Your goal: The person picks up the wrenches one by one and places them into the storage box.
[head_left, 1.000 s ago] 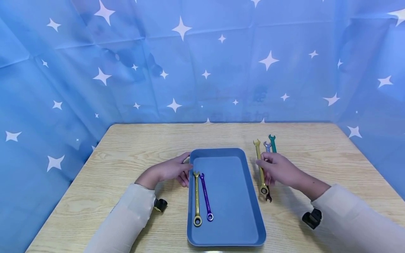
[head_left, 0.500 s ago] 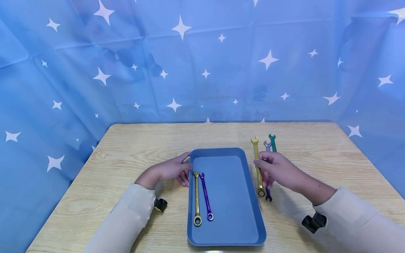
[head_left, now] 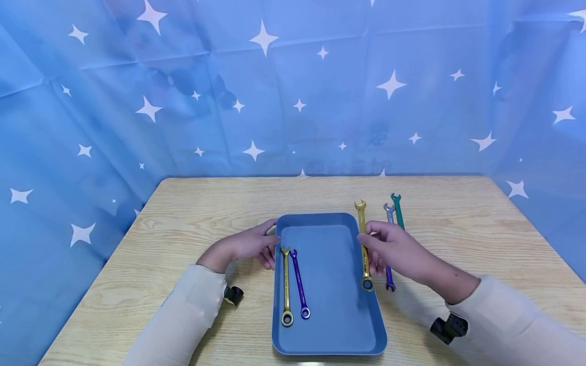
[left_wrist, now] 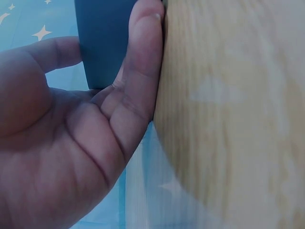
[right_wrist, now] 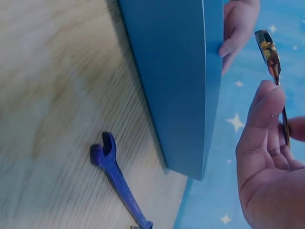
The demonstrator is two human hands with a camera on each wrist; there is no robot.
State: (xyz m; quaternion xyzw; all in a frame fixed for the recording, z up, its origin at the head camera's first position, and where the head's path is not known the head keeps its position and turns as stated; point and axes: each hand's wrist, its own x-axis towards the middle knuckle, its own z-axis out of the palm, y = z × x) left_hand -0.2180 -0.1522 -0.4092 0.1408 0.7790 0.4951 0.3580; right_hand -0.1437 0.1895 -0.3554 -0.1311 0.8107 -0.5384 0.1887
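Note:
My right hand (head_left: 396,251) pinches a gold combination wrench (head_left: 361,218) between thumb and fingers. The wrench is raised over the right rim of the blue tray (head_left: 329,284), its open end pointing away and its ring end toward me. In the right wrist view, this wrench (right_wrist: 268,52) appears edge-on, well above the tray wall. My left hand (head_left: 249,249) holds the tray's left side, thumb at the rim and other fingers against the outer wall. Inside the tray, a second gold wrench (head_left: 286,290) and a purple wrench (head_left: 299,284) lie side by side along the left.
Right of the tray, a silvery wrench head (head_left: 389,211), a green wrench (head_left: 397,206) and a purple-blue open wrench end (head_left: 390,279) show around my right hand, which hides their middles. All lie on the wooden table (head_left: 220,203). A blue star-patterned curtain (head_left: 293,91) hangs behind.
My right hand has carried the gold wrench leftward, from beside the other wrenches to over the tray's right rim. The left hand and tray have stayed put.

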